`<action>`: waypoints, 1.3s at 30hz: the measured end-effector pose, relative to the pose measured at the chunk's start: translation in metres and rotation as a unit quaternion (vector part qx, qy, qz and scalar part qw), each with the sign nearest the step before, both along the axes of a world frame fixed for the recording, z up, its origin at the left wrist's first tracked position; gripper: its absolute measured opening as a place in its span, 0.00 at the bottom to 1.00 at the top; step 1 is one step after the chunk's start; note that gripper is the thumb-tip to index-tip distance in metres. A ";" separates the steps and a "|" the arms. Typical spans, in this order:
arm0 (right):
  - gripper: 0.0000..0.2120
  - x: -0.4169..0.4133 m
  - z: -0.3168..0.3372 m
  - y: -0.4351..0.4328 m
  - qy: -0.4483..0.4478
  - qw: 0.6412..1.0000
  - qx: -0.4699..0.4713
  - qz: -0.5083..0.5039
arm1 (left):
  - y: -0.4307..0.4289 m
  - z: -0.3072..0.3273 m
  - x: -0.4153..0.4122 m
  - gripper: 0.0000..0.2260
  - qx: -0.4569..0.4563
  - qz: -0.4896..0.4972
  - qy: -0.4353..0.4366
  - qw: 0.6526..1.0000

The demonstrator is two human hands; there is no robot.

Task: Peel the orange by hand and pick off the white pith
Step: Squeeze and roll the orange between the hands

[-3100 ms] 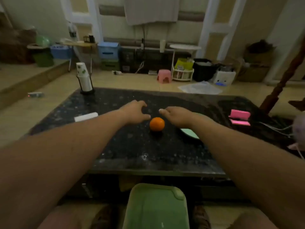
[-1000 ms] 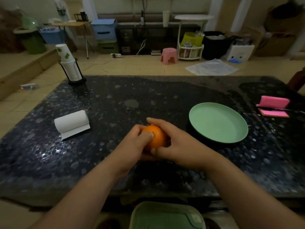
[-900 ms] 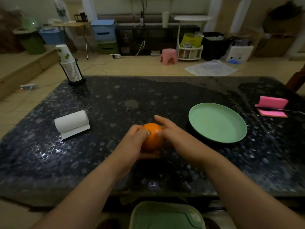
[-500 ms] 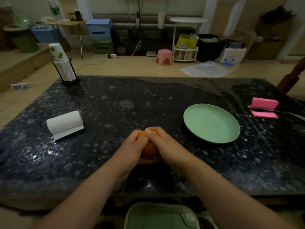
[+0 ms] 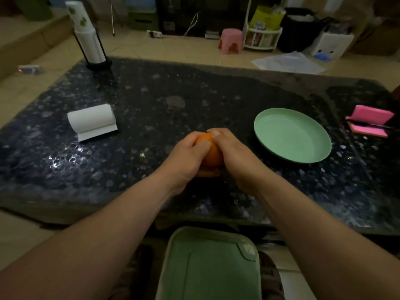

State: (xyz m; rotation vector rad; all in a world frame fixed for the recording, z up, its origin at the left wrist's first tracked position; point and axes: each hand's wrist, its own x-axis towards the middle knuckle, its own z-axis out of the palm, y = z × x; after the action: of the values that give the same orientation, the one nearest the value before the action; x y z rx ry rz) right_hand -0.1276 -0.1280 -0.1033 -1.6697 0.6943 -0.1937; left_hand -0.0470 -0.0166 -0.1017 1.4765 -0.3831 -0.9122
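We grip the unpeeled orange (image 5: 211,155) between our left hand (image 5: 187,155) and right hand (image 5: 233,154), fingers curled round it, the green plate (image 5: 292,135) just right of them.

Both bare forearms reach forward from the lower corners and meet mid-frame. The left hand (image 5: 186,158) grips the orange (image 5: 211,155) from the left, its thumb pressed across the fruit's upper side. The right hand (image 5: 234,156) grips it from the right, curled over the top, close against the left.
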 end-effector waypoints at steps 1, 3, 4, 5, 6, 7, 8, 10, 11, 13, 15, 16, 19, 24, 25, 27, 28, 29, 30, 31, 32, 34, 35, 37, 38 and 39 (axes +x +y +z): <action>0.15 0.000 0.000 0.000 0.002 1.000 -0.012 0.002 | 0.000 0.000 -0.001 0.11 -0.003 0.003 0.004 1.000; 0.16 0.002 -0.002 -0.001 0.004 0.999 -0.042 0.010 | -0.001 -0.001 -0.002 0.11 -0.009 0.005 0.009 1.000; 0.16 0.003 -0.002 -0.002 0.005 0.999 -0.050 0.012 | -0.001 -0.001 -0.002 0.12 -0.012 0.005 0.008 1.000; 0.16 0.004 -0.002 -0.003 0.003 0.999 -0.051 0.007 | -0.002 -0.001 -0.002 0.12 -0.014 0.002 0.007 1.000; 0.16 0.003 -0.001 -0.004 -0.004 0.999 -0.032 -0.008 | -0.002 0.000 -0.002 0.12 -0.017 -0.005 0.006 1.000; 0.17 0.003 0.000 -0.007 -0.012 0.999 0.012 -0.030 | -0.001 0.002 -0.002 0.12 -0.020 -0.012 0.012 1.000; 0.19 0.002 0.000 -0.010 -0.018 0.996 0.072 -0.050 | -0.001 0.004 -0.001 0.12 -0.026 -0.022 0.025 0.999; 0.26 -0.001 0.000 -0.016 -0.017 0.983 0.172 -0.056 | -0.001 0.007 -0.001 0.12 -0.034 -0.041 0.064 0.997; 0.28 -0.001 -0.002 -0.017 -0.012 0.980 0.189 -0.052 | 0.000 0.008 0.000 0.13 -0.028 -0.049 0.072 0.996; 0.28 0.000 -0.006 -0.019 -0.009 0.981 0.180 -0.065 | 0.001 0.009 0.004 0.13 -0.002 -0.068 0.060 0.996; 0.25 0.002 -0.006 -0.019 -0.013 0.987 0.143 -0.078 | 0.003 0.010 0.009 0.13 0.027 -0.088 0.016 0.996; 0.25 0.002 -0.004 -0.019 -0.010 0.990 0.116 -0.075 | 0.004 0.010 0.011 0.13 0.042 -0.096 -0.013 0.994; 0.33 0.001 0.002 -0.024 0.047 0.997 0.026 -0.063 | 0.006 0.008 0.014 0.14 0.059 -0.105 -0.034 0.992; 0.25 -0.009 0.013 -0.030 0.026 0.998 0.054 -0.027 | 0.005 0.009 0.012 0.14 0.042 -0.088 0.054 0.994; 0.26 -0.010 0.014 -0.031 0.024 0.998 0.047 -0.019 | 0.006 0.009 0.013 0.14 0.048 -0.097 0.045 0.993; 0.27 -0.009 0.019 -0.031 0.056 0.998 -0.010 -0.015 | 0.008 0.011 0.016 0.15 0.071 -0.126 -0.014 0.989; 0.27 -0.009 0.021 -0.031 0.081 0.995 -0.051 -0.010 | 0.010 0.012 0.019 0.15 0.076 -0.138 -0.047 0.986; 0.28 -0.008 0.023 -0.032 0.105 0.991 -0.080 0.000 | 0.012 0.013 0.021 0.16 0.076 -0.153 -0.076 0.982; 0.30 -0.008 0.024 -0.031 0.122 0.988 -0.092 0.013 | 0.014 0.014 0.023 0.17 0.074 -0.173 -0.100 0.977; 0.33 -0.007 0.024 -0.031 0.136 0.986 -0.094 0.031 | 0.017 0.015 0.023 0.17 0.075 -0.198 -0.118 0.970; 0.35 -0.007 0.023 -0.031 0.147 0.984 -0.093 0.048 | 0.019 0.016 0.023 0.16 0.081 -0.219 -0.129 0.964; 0.39 -0.009 0.021 -0.034 0.173 0.978 -0.088 0.082 | 0.022 0.015 0.022 0.14 0.089 -0.243 -0.124 0.958; 0.40 -0.012 0.021 -0.035 0.180 0.975 -0.080 0.100 | 0.023 0.014 0.022 0.14 0.089 -0.245 -0.116 0.958; 0.39 -0.018 0.021 -0.037 0.162 0.978 -0.047 0.122 | 0.024 0.013 0.022 0.13 0.084 -0.231 -0.099 0.964; 0.37 -0.021 0.021 -0.037 0.142 0.982 -0.025 0.122 | 0.024 0.013 0.022 0.13 0.081 -0.220 -0.088 0.968; 0.36 -0.023 0.020 -0.037 0.122 0.985 -0.012 0.120 | 0.024 0.013 0.021 0.13 0.078 -0.209 -0.081 0.971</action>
State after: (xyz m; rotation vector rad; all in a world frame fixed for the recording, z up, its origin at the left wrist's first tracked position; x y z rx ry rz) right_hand -0.1505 -0.1655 -0.0831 -1.8008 0.6664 0.1780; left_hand -0.0256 0.0071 -0.0889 1.6525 -0.7794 -1.1778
